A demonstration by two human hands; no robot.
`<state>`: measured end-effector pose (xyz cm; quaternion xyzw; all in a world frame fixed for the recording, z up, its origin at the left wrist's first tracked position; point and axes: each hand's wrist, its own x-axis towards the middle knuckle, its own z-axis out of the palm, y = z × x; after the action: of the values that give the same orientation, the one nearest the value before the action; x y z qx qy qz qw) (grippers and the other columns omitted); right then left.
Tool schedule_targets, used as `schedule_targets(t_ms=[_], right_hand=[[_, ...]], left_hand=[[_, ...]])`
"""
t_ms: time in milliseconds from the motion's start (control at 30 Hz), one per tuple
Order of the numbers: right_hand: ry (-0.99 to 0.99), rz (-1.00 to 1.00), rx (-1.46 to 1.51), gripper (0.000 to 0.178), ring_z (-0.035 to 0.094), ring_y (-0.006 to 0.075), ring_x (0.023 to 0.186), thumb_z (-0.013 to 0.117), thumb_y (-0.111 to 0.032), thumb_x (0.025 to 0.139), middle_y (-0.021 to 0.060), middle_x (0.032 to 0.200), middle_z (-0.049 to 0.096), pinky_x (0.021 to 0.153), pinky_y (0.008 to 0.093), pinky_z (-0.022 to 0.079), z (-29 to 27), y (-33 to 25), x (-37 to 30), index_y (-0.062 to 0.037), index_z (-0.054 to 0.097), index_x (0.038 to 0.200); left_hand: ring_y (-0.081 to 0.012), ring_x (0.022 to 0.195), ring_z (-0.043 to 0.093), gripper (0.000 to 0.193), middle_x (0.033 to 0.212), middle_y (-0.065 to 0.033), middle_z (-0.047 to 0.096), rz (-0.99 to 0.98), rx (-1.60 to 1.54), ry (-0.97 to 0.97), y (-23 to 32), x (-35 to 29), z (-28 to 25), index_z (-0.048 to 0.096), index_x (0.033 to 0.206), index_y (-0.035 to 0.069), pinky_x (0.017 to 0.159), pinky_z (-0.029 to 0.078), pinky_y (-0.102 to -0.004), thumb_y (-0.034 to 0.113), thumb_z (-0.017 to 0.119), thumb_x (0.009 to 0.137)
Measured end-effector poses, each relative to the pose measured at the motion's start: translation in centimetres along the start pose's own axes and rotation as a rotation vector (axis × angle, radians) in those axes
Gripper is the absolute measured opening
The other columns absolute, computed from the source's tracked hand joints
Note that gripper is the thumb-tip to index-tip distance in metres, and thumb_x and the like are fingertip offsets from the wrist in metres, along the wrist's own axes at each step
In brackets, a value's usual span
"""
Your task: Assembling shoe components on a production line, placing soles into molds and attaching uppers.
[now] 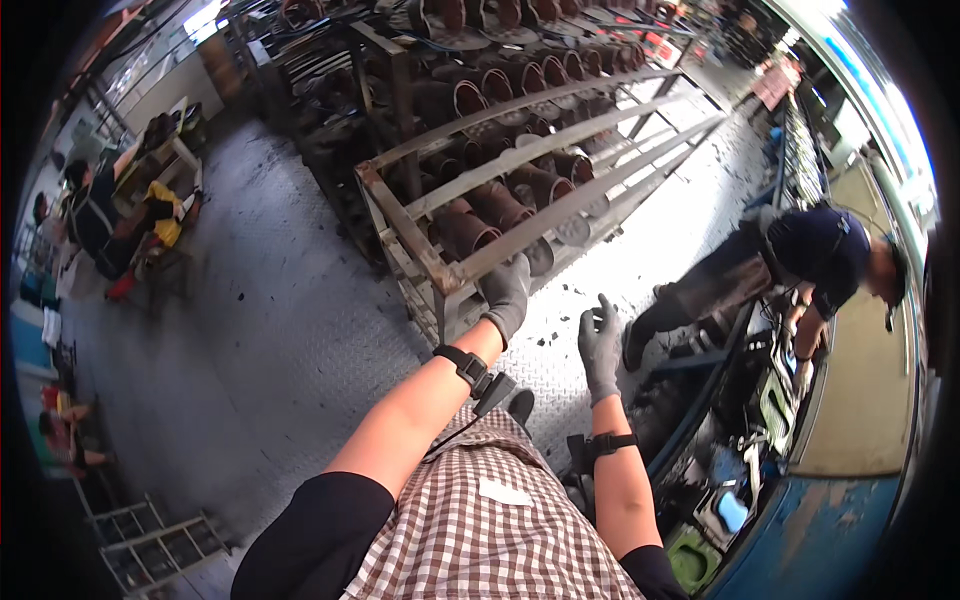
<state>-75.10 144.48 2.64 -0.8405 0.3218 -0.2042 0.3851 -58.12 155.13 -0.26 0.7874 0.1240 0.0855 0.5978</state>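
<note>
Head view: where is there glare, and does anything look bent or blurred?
In the head view, glare whitens the floor beside the metal rack, and the upper-right bright strip is blown out; near the head view's rim, the edge of the tan panel bows and the person at far left looks soft, while the left hand and right hand look clearer.

The gloved left hand (508, 297) is beside a rack (600, 187) of brown boots (464, 230).
</note>
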Motion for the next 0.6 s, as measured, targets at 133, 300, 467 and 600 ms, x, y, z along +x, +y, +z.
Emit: schedule_targets(t_ms=[133,300,467,600], right_hand=[[-0.049,-0.132,-0.136,0.062,0.061,0.0375,0.108,0.066,-0.032,0.092,0.0256,0.121,0.059,0.094,0.045,0.049,3.8,-4.1,9.4,-0.0036,0.047,0.145],[-0.024,-0.665,-0.345,0.065,0.058,0.0452,0.115,0.068,-0.036,0.092,0.0294,0.128,0.057,0.099,0.0495,0.046,8.4,-0.3,23.4,-0.0001,0.048,0.143],[-0.319,-0.819,0.035,0.076,0.054,0.0405,0.123,0.079,-0.024,0.082,0.0255,0.14,0.054,0.106,0.0459,0.043,15.4,-0.7,32.8,0.0004,0.047,0.146],[-0.445,-0.539,-0.187,0.071,0.049,0.0401,0.134,0.076,-0.02,0.083,0.0273,0.144,0.051,0.115,0.0416,0.037,18.8,4.5,35.8,0.0048,0.047,0.144]], left_hand=[[-0.0367,0.109,0.064,0.056,0.117,-0.0206,0.067,0.086,0.287,0.301,-4.0,4.9,1.4,0.06,0.125,0.004,0.091,0.051,-0.0411,0.047,0.066,0.089],[-0.0191,0.082,0.061,0.049,0.086,-0.0076,0.063,0.007,0.3,0.125,-2.3,4.3,1.6,0.063,0.098,0.005,0.073,0.051,-0.0372,0.053,0.067,0.09],[-0.0194,0.06,0.057,0.045,0.067,-0.0092,0.063,-0.091,-0.021,0.185,-3.6,6.0,0.8,0.067,0.076,0.006,0.056,0.045,-0.0395,0.049,0.069,0.091],[-0.0278,0.071,0.066,0.041,0.078,-0.0178,0.069,-0.205,0.234,0.045,-0.8,5.2,-1.3,0.07,0.087,0.002,0.065,0.049,-0.0435,0.043,0.067,0.091]])
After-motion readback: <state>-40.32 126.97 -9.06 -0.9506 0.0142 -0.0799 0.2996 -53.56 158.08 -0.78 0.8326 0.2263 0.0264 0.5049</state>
